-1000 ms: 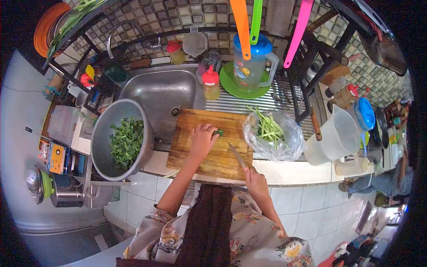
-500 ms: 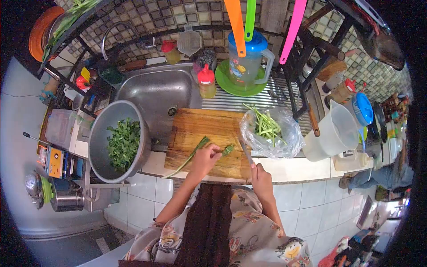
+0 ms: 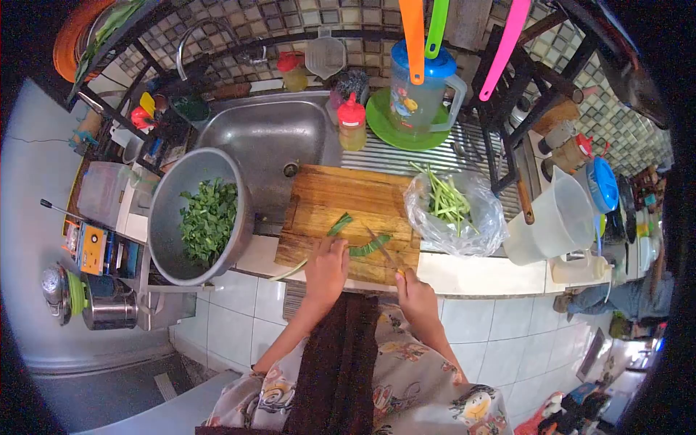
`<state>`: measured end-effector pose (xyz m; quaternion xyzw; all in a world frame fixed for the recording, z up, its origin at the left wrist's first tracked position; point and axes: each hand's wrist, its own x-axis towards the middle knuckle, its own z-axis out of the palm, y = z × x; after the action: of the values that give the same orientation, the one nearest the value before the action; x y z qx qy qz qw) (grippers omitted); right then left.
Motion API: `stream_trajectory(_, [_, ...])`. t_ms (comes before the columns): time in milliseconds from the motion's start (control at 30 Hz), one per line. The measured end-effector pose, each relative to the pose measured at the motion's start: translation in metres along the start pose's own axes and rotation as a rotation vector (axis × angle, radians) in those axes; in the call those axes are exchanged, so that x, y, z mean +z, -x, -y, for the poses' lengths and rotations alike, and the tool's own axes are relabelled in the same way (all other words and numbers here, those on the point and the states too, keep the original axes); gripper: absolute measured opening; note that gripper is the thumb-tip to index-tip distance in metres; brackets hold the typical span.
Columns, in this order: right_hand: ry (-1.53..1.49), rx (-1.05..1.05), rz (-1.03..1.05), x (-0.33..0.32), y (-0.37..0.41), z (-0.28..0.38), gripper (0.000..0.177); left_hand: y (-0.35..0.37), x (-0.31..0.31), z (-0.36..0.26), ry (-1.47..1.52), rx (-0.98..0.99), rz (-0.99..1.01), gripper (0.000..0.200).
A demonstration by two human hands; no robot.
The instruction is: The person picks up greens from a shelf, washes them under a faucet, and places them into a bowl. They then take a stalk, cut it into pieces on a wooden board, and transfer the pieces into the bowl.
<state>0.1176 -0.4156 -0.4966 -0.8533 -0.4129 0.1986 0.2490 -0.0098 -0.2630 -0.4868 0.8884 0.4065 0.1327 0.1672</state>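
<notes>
My left hand (image 3: 328,272) presses down on a leafy green stalk (image 3: 339,225) on the wooden cutting board (image 3: 319,190); the pale stem sticks out to its left. In my right hand (image 3: 417,297) is a knife (image 3: 383,250), whose blade lies over the leaf piece (image 3: 368,246) at the right of the board. To the right of the board, a clear plastic bag (image 3: 484,225) holds cut green stems (image 3: 446,199). The grey bowl (image 3: 245,210) at the left contains chopped leaves (image 3: 208,221).
Behind the board are the metal sink (image 3: 264,130), a red-capped bottle (image 3: 352,125) and a lidded pitcher (image 3: 420,98) on a green plate (image 3: 377,127). A large plastic jug (image 3: 552,225) stands right. Colored handles (image 3: 505,51) hang overhead.
The knife has moved left from the board's right edge to over the leaf. My left hand has flattened lower over the stalk. The whole view has shifted slightly.
</notes>
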Motion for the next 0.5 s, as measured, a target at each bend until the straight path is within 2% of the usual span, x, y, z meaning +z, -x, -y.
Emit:
stream_trajectory(33, [0.040,0.004,-0.004,0.004,0.001,0.000,0.031,0.001,0.001,-0.001,0.024,0.111,-0.081,0.023])
stream_trajectory(67, [0.041,0.003,-0.001,0.008,0.002,-0.001,0.031,0.002,0.003,-0.003,0.024,0.108,-0.080,0.023])
stream_trajectory(133, [0.088,-0.033,-0.045,0.016,0.004,-0.003,0.030,0.004,0.008,-0.010,0.086,0.260,-0.074,0.028])
stream_trajectory(267, [0.111,-0.055,-0.063,0.021,0.004,-0.002,0.031,0.014,0.030,-0.015,0.072,0.256,-0.017,0.032])
stream_trajectory(500, [0.120,-0.039,-0.029,0.015,0.004,0.005,0.028,0.016,0.023,-0.022,-0.010,0.225,0.002,0.030])
